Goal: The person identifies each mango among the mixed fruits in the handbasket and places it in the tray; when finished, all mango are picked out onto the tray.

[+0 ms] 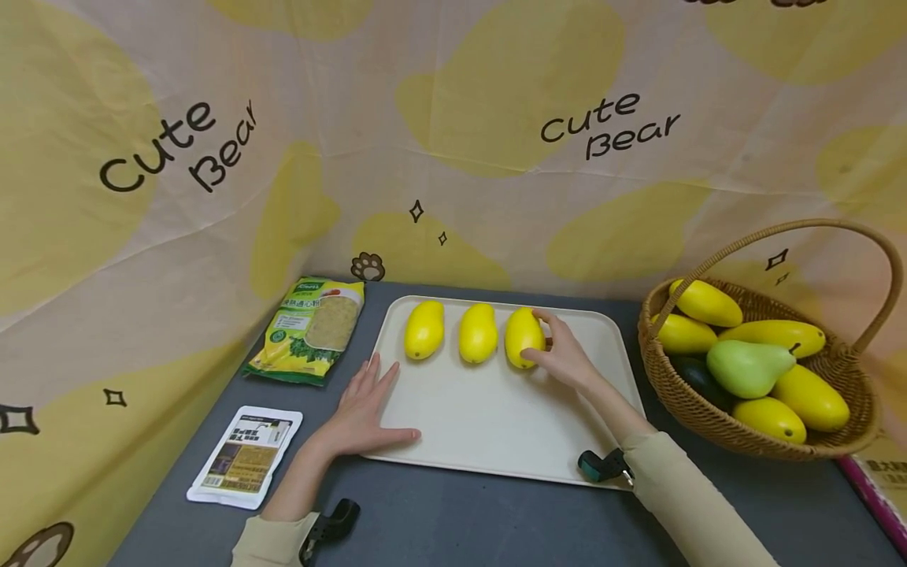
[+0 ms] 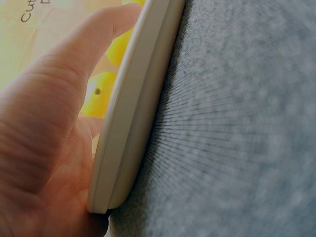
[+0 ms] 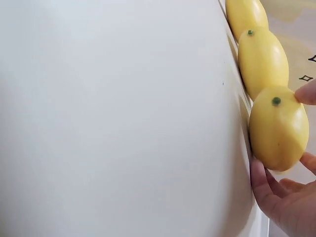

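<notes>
Plainly, the right hand [image 1: 567,356] holds the rightmost mango [image 1: 523,335] between thumb and fingers over the tray's right half; the left hand [image 1: 357,413] lies spread at the left edge of the tray [image 1: 482,421]. With smooth, glossy skin, that mango is probably light, stiff and slightly slippery, prone to rolling; its fat middle seems the surest hold. The basket [image 1: 683,402] stands right of the tray.
</notes>
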A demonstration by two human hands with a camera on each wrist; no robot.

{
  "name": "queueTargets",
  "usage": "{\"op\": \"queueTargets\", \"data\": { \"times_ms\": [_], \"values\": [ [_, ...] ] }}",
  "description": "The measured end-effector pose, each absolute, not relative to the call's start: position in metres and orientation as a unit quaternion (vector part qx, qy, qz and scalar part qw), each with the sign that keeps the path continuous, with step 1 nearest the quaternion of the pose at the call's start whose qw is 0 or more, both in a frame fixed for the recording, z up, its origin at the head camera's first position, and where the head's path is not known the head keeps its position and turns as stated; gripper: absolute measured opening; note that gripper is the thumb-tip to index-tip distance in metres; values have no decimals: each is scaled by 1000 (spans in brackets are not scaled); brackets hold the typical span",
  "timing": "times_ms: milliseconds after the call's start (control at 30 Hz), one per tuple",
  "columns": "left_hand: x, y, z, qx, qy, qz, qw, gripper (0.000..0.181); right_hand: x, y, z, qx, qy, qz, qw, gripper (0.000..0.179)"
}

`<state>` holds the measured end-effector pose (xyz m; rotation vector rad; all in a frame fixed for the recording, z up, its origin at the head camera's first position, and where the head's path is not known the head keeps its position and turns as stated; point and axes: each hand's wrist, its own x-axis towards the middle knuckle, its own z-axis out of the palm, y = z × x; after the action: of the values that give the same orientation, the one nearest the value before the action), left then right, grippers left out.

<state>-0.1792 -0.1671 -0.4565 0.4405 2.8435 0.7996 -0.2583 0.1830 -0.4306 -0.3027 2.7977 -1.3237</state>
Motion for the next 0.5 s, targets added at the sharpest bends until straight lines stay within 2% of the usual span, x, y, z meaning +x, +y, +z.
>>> {"op": "queueTargets", "data": {
  "times_ms": [233, 500],
  "values": [
    [-178, -167, -455, 148, 949, 268, 78, 116, -256, 178, -434, -141, 912, -385, -19, 73],
    [-178, -167, -456, 150, 949, 266, 73, 116, -251, 176, -434, -102, 922, -373, -10, 73]
  ]
}}
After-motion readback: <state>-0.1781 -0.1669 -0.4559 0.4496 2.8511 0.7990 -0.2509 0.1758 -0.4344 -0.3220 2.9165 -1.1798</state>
